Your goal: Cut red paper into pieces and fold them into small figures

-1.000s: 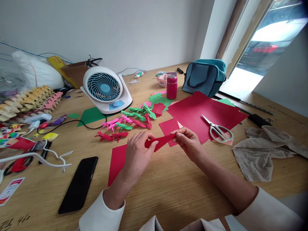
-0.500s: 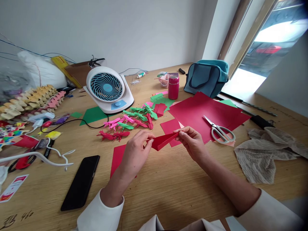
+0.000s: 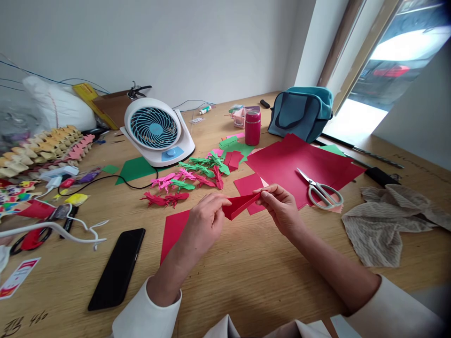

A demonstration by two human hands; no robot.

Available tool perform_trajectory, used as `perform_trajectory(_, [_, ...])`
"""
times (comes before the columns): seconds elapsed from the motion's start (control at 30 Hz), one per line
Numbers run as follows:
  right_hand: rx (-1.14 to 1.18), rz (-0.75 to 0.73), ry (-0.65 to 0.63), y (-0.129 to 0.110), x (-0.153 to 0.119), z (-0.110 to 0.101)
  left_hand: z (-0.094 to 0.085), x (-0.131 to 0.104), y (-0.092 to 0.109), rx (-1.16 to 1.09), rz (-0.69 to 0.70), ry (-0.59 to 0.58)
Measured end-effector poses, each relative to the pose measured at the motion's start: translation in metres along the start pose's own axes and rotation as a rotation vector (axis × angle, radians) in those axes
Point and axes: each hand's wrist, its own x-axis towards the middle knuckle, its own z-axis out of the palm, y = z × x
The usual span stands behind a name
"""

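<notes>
A folded piece of red paper (image 3: 240, 205) is held above the table between my two hands. My left hand (image 3: 208, 219) is closed on its left end, the fingertips partly hidden behind the fold. My right hand (image 3: 280, 206) pinches the other end between thumb and forefinger. Under my left forearm lies a flat red sheet (image 3: 173, 230). Just beyond my hands sits a pile of folded paper figures (image 3: 200, 170) in green, pink and red. Large red sheets (image 3: 278, 162) lie behind my right hand, with scissors (image 3: 322, 191) on top, handles toward me.
A black phone (image 3: 118, 268) lies left of my left arm. Farther back stand a white fan (image 3: 155, 131), a red flask (image 3: 252, 127) and a blue bag (image 3: 301, 114). A crumpled cloth (image 3: 378, 220) lies at right. Cables and a white stand (image 3: 52, 228) crowd the left side.
My left hand has shifted slightly right along the red paper, its fingers now curled farther over the left end. My right hand keeps its pinch.
</notes>
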Motion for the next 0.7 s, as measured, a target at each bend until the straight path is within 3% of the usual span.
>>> perform_trajectory(0.7, [0.06, 0.058, -0.032, 0.0001, -0.0017, 0.0017, 0.0021, -0.0047, 0.0062, 0.136, -0.049, 0.135])
